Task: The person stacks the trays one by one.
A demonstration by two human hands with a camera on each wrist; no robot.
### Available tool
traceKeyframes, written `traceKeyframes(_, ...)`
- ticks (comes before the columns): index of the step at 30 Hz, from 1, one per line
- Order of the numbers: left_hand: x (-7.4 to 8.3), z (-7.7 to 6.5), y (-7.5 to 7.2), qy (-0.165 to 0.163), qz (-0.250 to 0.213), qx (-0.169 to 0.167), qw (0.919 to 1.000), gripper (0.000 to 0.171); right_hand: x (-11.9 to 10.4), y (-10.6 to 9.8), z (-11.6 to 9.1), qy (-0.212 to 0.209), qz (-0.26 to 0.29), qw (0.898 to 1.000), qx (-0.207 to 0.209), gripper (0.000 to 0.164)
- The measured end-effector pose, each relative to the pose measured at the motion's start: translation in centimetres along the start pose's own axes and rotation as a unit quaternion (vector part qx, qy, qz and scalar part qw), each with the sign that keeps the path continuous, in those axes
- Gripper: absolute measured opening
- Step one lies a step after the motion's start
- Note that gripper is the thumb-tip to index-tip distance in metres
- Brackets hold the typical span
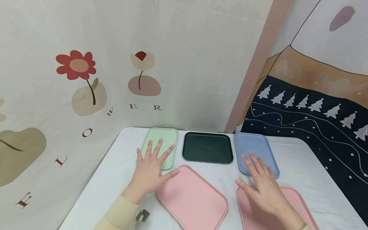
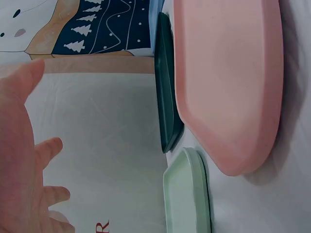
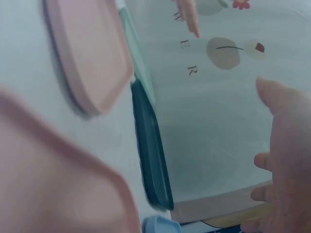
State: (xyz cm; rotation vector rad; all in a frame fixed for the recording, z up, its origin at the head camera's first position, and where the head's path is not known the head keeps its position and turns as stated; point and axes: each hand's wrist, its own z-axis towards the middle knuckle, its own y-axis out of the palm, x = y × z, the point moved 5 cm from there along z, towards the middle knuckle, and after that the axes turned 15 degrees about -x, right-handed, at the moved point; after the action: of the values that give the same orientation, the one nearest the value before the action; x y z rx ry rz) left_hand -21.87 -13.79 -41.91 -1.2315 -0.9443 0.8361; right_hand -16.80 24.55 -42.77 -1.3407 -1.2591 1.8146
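My left hand (image 1: pixel 152 171) hovers with spread fingers over the near part of a light green tray (image 1: pixel 164 153), its thumb reaching over the corner of a pink tray (image 1: pixel 192 199). Fingers of my right hand (image 1: pixel 263 187) are spread too, above a second pink tray (image 1: pixel 290 198) and the near end of a blue tray (image 1: pixel 253 147). Neither hand holds anything. Between the green and blue trays lies a dark green tray (image 1: pixel 207 148). In the left wrist view the left hand (image 2: pixel 19 145) is apart from the trays; the right wrist view shows the right hand (image 3: pixel 291 155) likewise raised.
All the trays lie on a white-covered table (image 1: pixel 97 191). Behind it hangs a pale cloth (image 1: pixel 187 64) printed with flowers and letters. A dark patterned cloth (image 1: pixel 302 127) with white trees hangs at the right. A small dark object (image 1: pixel 142 215) shows beside the left sleeve.
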Motion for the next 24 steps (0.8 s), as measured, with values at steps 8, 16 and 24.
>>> traceKeyframes(8,-0.9,-1.5,0.5,-0.03,-0.059,0.012,0.9977,0.082,-0.5,1.2,0.1,0.02,0.104,0.994,-0.023,0.084)
traceKeyframes(16,-1.0,-3.4,2.2,-0.084,-0.148,-0.001,0.9854,0.068,-1.4,2.8,0.9,-0.016,0.192,0.981,-0.031,0.08)
traceKeyframes(24,-0.5,-4.0,4.1,-0.128,-0.224,-0.063,0.964,0.05,-2.2,4.6,1.7,0.011,0.191,0.979,-0.065,0.073)
